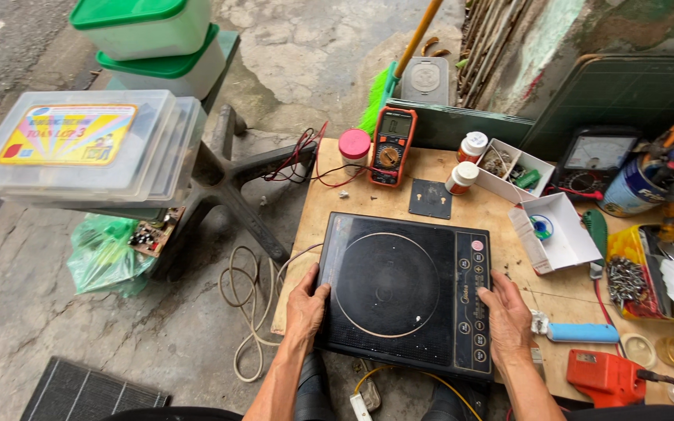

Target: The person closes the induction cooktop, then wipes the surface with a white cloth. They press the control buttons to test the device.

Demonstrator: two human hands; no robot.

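Black glass tops the induction cooktop point(406, 290), which lies flat at the near edge of the plywood counter point(501, 214), glass side up, its ring mark and control strip facing the camera. Both hands hold it by the sides: the left hand point(306, 306) is clamped on the left edge at about 9 o'clock from the ring, thumb over the glass, and the right hand point(506, 313) is pressed flat against the right edge at about 3 o'clock, fingers lying beside the button strip. Neither hand holds a tool.

As far as the view shows, the casing is closed and whole; no screws are out and no cover is lifted, so any opening or testing looks not yet begun. Its white power cord point(247, 306) lies coiled on the concrete floor at about 9 o'clock from the cooker, with no socket in view.

At 12 o'clock, well apart from the cooktop, an orange digital multimeter point(392, 145) stands with red and black leads point(306, 160) trailing to its left, beside a pink-lidded jar point(354, 147). A small dark metal plate point(431, 199) lies between the meter and the cooker. At 4 o'clock sits a blue-handled tool point(583, 333), and nearer the camera an orange power drill point(608, 378). An open white box point(555, 231) sits at 2 o'clock.
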